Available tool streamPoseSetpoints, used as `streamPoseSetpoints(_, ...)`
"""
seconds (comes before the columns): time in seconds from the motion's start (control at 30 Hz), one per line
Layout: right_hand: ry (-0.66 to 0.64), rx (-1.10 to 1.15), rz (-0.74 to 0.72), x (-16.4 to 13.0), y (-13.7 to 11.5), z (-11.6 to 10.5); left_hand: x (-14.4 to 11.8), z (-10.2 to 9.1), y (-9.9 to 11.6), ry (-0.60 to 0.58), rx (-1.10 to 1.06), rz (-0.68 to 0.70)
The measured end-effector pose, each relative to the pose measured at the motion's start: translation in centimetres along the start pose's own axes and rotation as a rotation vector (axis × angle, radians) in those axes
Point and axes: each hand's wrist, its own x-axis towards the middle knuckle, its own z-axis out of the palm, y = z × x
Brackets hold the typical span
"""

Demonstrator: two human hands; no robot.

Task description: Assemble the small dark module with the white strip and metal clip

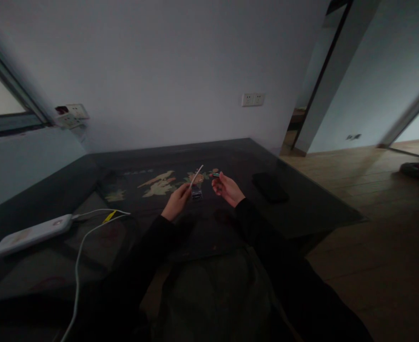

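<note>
Dark, glossy tabletop (309, 209) runs back to a pale wall (159, 71); over it the left hand (177, 203) pinches a thin, pale, straight strip (196, 175), while the right hand (229, 191) seems closed at thumb and fingertips on a small dark-green piece (216, 175). Work looks underway, the held pieces not yet joined; space opens ahead, with a flat black rectangular slab (269, 187) to the right and the front edge close.

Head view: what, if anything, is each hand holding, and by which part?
The left hand holds a thin pale strip by its lower end. The right hand holds a small dark object, too small to tell by which part.
</note>
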Motion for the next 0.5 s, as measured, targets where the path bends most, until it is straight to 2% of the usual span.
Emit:
streamPoseSetpoints(0.1,0.018,0.050,-0.052,0.1,0.0,0.3,-0.8,2.3,1.2,-0.090,-0.176,-0.009)
streamPoseSetpoints(0.2,0.025,0.070,-0.094,0.2,0.3,0.6,-1.3,3.6,1.8,-0.154,-0.335,-0.042)
streamPoseSetpoints(0.5,0.073,0.044,-0.142,0.2,0.8,1.9,-1.5,3.7,1.4,-0.151,-0.429,-0.038)
